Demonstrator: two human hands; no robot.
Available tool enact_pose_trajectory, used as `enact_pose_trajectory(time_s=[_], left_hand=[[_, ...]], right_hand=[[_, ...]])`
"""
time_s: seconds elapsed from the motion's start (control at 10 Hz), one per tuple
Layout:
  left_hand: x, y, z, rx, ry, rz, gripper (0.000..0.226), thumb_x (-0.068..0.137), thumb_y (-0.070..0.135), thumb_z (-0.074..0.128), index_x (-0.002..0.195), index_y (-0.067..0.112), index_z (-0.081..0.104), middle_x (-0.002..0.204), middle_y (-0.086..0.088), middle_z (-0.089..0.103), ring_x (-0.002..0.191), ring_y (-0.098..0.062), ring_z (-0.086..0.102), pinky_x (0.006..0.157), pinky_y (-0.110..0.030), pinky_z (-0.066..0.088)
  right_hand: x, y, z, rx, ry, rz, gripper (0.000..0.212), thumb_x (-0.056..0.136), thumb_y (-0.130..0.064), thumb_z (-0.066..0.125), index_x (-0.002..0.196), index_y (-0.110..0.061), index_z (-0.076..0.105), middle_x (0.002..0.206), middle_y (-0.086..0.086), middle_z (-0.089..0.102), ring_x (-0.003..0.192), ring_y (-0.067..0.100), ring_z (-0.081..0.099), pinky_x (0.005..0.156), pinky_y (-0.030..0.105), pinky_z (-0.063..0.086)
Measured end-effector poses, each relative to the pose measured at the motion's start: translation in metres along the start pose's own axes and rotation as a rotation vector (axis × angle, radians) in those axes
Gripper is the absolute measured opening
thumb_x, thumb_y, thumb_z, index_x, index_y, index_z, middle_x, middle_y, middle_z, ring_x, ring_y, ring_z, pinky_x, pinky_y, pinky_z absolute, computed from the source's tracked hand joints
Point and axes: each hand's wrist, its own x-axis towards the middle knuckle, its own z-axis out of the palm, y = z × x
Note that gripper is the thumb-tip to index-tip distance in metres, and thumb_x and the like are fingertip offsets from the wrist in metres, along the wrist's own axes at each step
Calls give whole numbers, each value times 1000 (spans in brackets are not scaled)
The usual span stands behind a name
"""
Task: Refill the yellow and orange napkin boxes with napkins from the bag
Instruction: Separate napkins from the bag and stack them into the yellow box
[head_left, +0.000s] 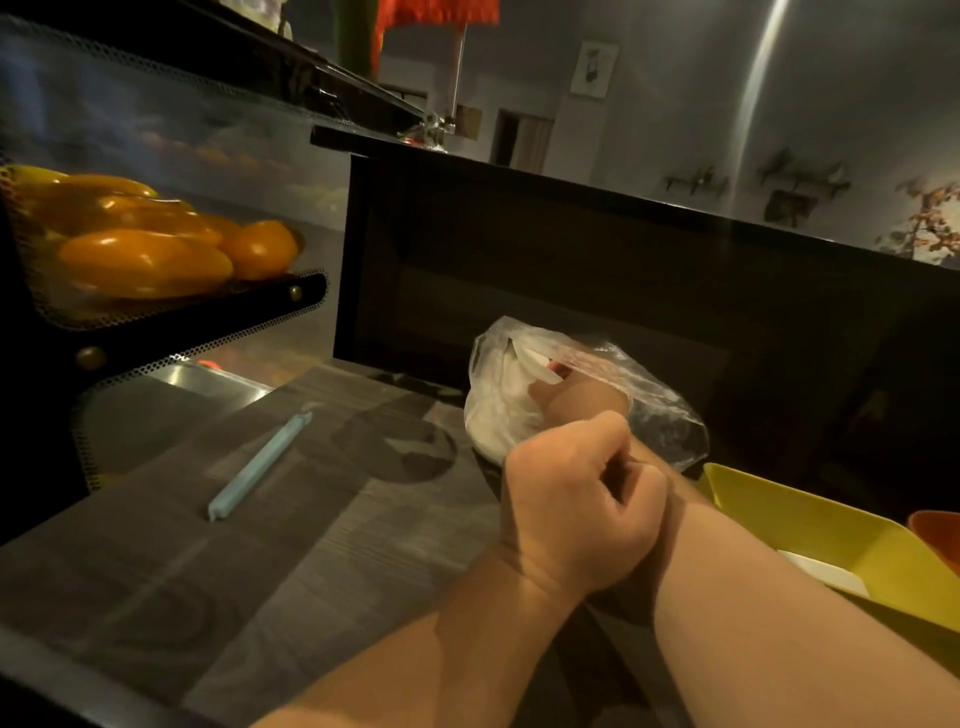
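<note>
A clear plastic bag lies on the wooden counter, with a wad of white napkins showing through it. My right hand is inside the bag's mouth, and its fingers curl round the napkins. My left hand is clenched beside my right wrist and grips the bag's near edge. The yellow napkin box stands open at the right with a white napkin in its bottom. Only a corner of the orange napkin box shows at the right edge.
A pale blue bag clip lies on the counter to the left. A display case at the far left holds yellow peppers on a perforated shelf. A tall black counter wall rises right behind the bag.
</note>
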Motion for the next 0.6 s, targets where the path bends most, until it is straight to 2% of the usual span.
enact_pose_trajectory(time_s=[0.1,0.2,0.3,0.4,0.5,0.6], left_hand=[[0,-2,0,8,-3,-7,26,83,23,56,59,13,50,51,4,42,47,-8,35,48,-17,28],[2,-1,-2,-1,-8,-18,26,83,19,57,59,14,50,52,9,39,47,-4,32,51,-9,24],[3,-3,-3,16,-22,-16,23,83,19,58,62,18,50,56,16,37,47,2,32,52,-6,25],[5,-4,-5,20,-39,-25,19,84,20,56,69,25,46,60,18,39,50,5,38,53,-5,29],[6,-6,-5,-86,-8,-134,17,87,13,57,70,13,57,57,5,49,51,-12,47,48,-17,34],[9,-5,-5,-205,-26,-228,15,88,10,55,73,14,58,60,1,53,54,-19,52,48,-29,44]], right_hand=[[-10,3,-12,-5,32,2,39,97,-35,54,136,-33,53,138,1,57,127,25,52,107,40,42],[-26,13,-21,208,214,-36,30,92,-17,63,121,-22,65,116,3,67,109,24,63,94,41,54],[-49,19,-32,311,243,-80,28,89,-16,68,116,-23,64,110,-1,67,100,17,64,84,35,56],[-81,33,-49,420,289,-116,22,89,-16,71,101,-28,57,90,-9,60,80,10,63,65,26,56],[-117,53,-51,506,391,-194,9,89,-19,71,89,-25,65,81,-7,65,75,10,66,54,23,57],[-140,60,-51,540,431,-273,13,91,-20,71,90,-31,64,85,-17,66,80,7,67,58,35,62]])
